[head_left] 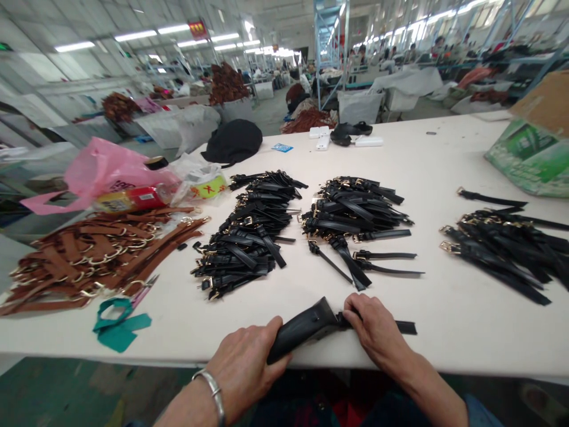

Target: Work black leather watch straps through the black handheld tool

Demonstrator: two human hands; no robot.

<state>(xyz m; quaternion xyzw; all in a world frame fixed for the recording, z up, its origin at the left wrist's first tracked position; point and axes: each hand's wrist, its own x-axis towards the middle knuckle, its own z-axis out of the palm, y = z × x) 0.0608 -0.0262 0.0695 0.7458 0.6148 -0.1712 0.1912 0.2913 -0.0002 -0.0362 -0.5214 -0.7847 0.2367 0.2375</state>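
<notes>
My left hand (251, 356), with a metal bracelet at the wrist, is wrapped round a black handheld tool (304, 329) whose wider end points to the right. I cannot make out the tool's exact kind. Close to that end, my right hand (371, 325) pinches a black strap (405, 327); its tail sticks out to the right, flat on the table near the front edge. The strap's other end meets the tool's tip, and whether they touch is hidden. Beyond my hands lie two heaps of black buckled straps, one left (249, 231) and one right (355, 207).
A third heap of black straps (502, 237) lies at right, below a green bag (528, 154). At left are brown straps (84, 255), a teal ribbon (116, 326), scissors (146, 292) and a pink bag (102, 172). A black cap (235, 141) sits at the white table's (444, 160) far edge.
</notes>
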